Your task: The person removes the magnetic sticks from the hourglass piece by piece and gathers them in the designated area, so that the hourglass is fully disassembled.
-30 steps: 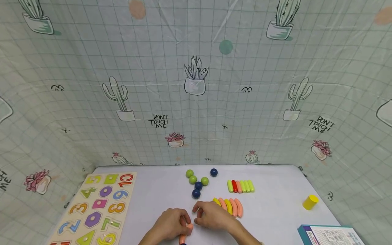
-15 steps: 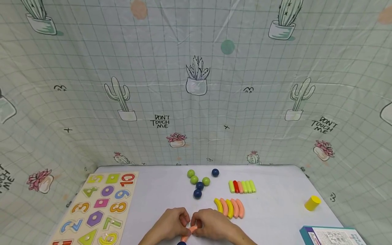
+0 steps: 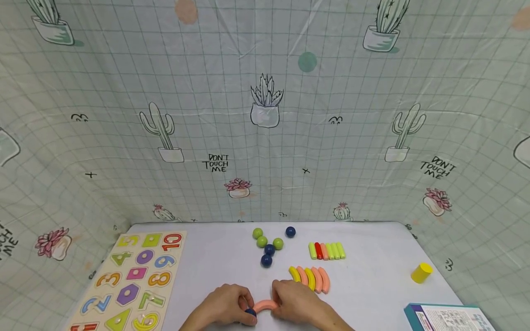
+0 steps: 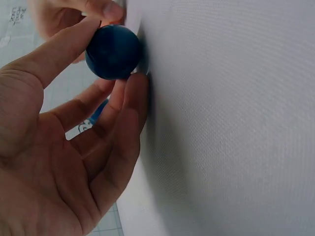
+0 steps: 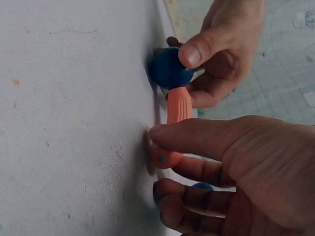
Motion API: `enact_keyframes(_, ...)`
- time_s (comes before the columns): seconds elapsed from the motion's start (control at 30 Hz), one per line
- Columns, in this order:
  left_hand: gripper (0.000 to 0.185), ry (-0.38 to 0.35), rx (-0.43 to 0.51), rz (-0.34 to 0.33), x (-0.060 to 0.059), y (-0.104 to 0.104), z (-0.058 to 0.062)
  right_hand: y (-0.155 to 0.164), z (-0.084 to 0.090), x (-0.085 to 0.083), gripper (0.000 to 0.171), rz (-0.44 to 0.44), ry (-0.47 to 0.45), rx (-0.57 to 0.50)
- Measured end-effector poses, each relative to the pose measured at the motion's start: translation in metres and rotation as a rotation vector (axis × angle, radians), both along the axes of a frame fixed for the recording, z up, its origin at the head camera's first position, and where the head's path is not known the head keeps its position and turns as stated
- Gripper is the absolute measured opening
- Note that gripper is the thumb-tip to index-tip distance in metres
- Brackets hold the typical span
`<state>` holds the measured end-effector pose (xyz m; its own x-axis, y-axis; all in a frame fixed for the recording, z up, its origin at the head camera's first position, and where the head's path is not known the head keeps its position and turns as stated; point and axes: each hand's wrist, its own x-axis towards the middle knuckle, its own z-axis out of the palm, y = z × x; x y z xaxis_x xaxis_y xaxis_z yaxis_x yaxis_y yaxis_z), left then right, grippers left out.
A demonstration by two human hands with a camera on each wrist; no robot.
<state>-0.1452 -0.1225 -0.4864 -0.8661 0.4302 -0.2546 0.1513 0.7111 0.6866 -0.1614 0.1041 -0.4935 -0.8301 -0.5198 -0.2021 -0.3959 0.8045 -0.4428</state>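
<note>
My left hand pinches a dark blue ball between thumb and fingers at the near middle of the table. A salmon-orange curved stick reaches from that ball to my right hand, arched away from me. In the right wrist view, my right thumb and fingers pinch the ribbed stick near its free end, which has a small grey spot. Its other end meets the ball. Just beyond my right hand lies a row of yellow and salmon curved sticks.
Green balls and other dark blue balls lie farther back. Short green, red and salmon sticks form a row behind the curved ones. A number puzzle board is at left; a yellow cylinder and a box are at right.
My left hand has gone from gripping the curved stick to pinching the ball at its end. My right hand came in and took the stick's other end. The stick has swung to lie more sideways.
</note>
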Motion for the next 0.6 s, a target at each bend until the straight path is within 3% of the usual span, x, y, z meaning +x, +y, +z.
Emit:
enact_keyframes(0.2, 0.022, 0.009, 0.062, -0.014, -0.002, 0.002, -0.001, -0.007, 0.0, 0.003, 0.02, 0.044, 0.018, -0.019)
enact_keyframes(0.43, 0.024, 0.025, 0.109, 0.0, -0.005, 0.004, -0.003, -0.012, -0.001, 0.004, 0.016, 0.015, -0.067, -0.047)
enact_keyframes(0.6, 0.025, 0.006, 0.135, 0.009, -0.006, 0.007, -0.005, -0.012, -0.003, 0.006, 0.017, 0.015, -0.044, -0.077)
